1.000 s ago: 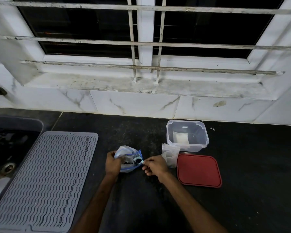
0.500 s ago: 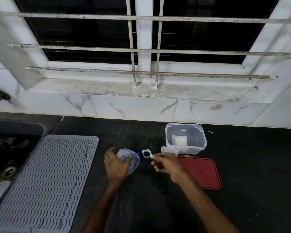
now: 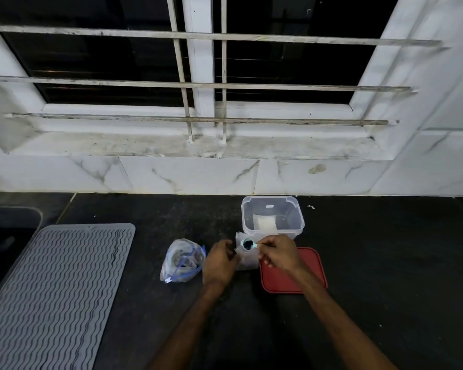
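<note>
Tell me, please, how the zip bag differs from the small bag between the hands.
The zip bag has a blue seal strip; the small bag is plain. The zip bag lies free on the counter; the left hand holds the small bag, with the scoop in the right hand over its mouth. The zip bag looks bigger and darker inside than the small bag. Both are clear plastic.

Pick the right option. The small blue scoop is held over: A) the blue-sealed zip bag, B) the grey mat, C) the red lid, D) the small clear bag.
D: the right hand pinches the scoop above the small clear bag, which the left hand holds.
</note>
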Demonstrator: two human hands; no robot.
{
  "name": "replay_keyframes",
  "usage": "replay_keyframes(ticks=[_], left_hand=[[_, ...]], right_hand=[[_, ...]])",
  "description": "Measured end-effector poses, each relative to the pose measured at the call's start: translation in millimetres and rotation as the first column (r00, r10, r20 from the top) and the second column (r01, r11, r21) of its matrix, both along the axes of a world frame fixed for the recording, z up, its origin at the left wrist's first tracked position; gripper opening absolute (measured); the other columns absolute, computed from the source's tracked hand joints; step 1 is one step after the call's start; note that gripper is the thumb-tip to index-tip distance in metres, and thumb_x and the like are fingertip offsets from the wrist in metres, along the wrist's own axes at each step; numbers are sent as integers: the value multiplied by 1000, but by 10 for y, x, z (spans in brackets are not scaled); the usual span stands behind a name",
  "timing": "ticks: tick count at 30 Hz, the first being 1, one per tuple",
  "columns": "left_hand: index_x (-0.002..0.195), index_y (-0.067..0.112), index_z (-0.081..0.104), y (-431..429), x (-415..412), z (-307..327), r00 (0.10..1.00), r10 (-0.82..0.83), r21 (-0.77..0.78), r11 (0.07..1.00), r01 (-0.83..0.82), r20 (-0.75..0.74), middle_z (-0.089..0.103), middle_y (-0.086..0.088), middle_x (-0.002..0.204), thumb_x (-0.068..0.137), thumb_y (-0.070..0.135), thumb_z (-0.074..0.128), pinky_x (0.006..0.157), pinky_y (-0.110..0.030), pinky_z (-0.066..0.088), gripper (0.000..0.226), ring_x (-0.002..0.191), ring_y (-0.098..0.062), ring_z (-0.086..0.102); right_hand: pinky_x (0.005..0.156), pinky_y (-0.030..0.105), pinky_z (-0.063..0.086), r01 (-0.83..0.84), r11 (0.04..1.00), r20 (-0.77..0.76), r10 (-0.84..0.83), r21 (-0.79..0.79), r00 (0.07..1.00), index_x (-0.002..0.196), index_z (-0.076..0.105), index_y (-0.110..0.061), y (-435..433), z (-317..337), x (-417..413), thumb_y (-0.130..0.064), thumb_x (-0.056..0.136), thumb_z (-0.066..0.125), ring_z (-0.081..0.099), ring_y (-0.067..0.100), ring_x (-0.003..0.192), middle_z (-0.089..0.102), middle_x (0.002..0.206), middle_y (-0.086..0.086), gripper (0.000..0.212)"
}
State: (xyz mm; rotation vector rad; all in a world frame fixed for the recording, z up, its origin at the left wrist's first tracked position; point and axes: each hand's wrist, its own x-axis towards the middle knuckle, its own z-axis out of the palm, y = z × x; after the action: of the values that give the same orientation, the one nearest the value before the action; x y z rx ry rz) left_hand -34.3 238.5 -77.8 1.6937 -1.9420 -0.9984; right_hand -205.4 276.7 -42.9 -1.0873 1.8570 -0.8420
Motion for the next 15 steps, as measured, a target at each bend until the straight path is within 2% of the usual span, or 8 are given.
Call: replay_keyframes(ticks=[3,5,7,12,15], left_hand=[[107,23,68,-33,-62,-19,999,-4,69,998,1,32,72,6,104,84,28,66,77,-22,46,23,100,-14,65],[103,23,72,-41,-72,-2,1000,21,67,998,-22,16,73,6,104,84,24,64,75,-18,44,20,98,-11,66],[100,23,74,-43,-78,23,1000,29,52,998,-29,5,74,7,102,85,24,65,74,-17,44,18,95,-10,67],[92,24,73,-13,-43,19,998,57,61,996,-58,19,74,8,94,84,27,66,71,-20,46,11,87,-9,66],[92,25,72,8,-16,-5,999,44,47,998,-45,28,72,8,94,85,27,66,74,-23,49,9,87,-9,65]], right_hand=[[53,20,48,-92,995,-177,85,-31,981,83,74,-16,-5,-25,-6,-10,88,62,58,3,47,70,64,-2,14],[63,13,44,-162,985,-340,134,-55,931,89,77,-15,-1,-39,-2,-14,87,65,62,-2,65,75,80,-5,12],[70,12,44,-206,975,-451,149,-80,880,96,78,-15,4,-54,5,-16,87,67,66,4,83,75,94,-6,14],[79,15,50,-200,969,-456,115,-142,882,97,78,-17,46,-168,25,-9,84,70,67,5,88,75,98,-6,17],[79,7,48,-119,970,-371,33,-210,928,97,78,-15,87,-192,53,-7,82,72,66,2,87,75,97,-6,17]])
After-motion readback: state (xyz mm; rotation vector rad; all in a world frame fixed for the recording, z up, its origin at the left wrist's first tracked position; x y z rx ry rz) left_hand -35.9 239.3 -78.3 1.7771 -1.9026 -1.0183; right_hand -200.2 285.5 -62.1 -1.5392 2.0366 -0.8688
